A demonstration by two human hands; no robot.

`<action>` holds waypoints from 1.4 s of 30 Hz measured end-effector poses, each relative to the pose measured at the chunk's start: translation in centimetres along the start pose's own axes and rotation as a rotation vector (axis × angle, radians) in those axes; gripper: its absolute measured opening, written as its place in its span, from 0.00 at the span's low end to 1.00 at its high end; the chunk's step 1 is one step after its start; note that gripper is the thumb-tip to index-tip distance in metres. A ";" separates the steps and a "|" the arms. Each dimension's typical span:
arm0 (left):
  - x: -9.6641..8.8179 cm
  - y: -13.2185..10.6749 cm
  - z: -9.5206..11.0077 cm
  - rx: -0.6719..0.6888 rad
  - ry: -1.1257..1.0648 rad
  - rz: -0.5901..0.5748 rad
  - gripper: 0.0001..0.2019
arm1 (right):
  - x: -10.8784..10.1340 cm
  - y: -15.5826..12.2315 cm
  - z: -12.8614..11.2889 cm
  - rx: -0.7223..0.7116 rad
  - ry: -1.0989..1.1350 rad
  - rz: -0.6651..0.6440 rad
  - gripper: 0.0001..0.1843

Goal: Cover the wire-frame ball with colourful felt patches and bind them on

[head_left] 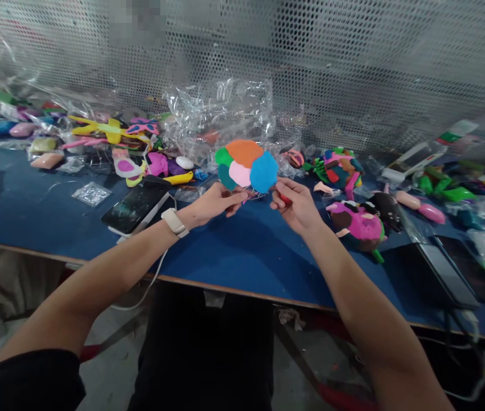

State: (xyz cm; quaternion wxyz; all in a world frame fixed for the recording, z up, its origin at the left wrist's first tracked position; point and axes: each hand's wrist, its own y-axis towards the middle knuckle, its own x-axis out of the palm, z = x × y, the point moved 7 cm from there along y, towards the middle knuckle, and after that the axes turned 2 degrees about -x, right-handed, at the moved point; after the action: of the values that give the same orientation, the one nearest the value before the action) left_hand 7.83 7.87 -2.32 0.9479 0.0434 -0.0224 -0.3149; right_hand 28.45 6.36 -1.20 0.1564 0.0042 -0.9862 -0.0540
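Note:
A rounded piece of flat modelling clay patches (245, 166) in orange, green, teal, pink and blue is held up above the blue table. My left hand (217, 204) is closed at its lower left edge, thumb pointing along the bottom. Thin wire-like lines show just under the pink patch. On the other side my right hand (297, 206) pinches close to the blue patch's edge. A small red lump (285, 198) shows between the right hand's fingers. What the fingertips do behind the piece is hidden.
Left of my hands a phone (137, 208) rests on a white block with a cable. Clay figures, including a pink one (360, 224), and plastic bags (221, 111) line the back and right. Dark devices (443, 277) with cables lie at right. A perforated metal panel (354, 74) stands behind.

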 end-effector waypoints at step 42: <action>-0.8 0.0 0.4 0.108 -0.026 0.302 0.26 | 2.3 -2.2 -0.9 -0.292 -0.333 -0.009 0.15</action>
State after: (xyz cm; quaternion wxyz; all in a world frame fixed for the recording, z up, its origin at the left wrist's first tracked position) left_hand 7.16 8.38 -1.94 0.9804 0.0862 -0.0578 -0.1676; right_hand 26.50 4.00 0.11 -0.0098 -0.0233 -0.9801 -0.1971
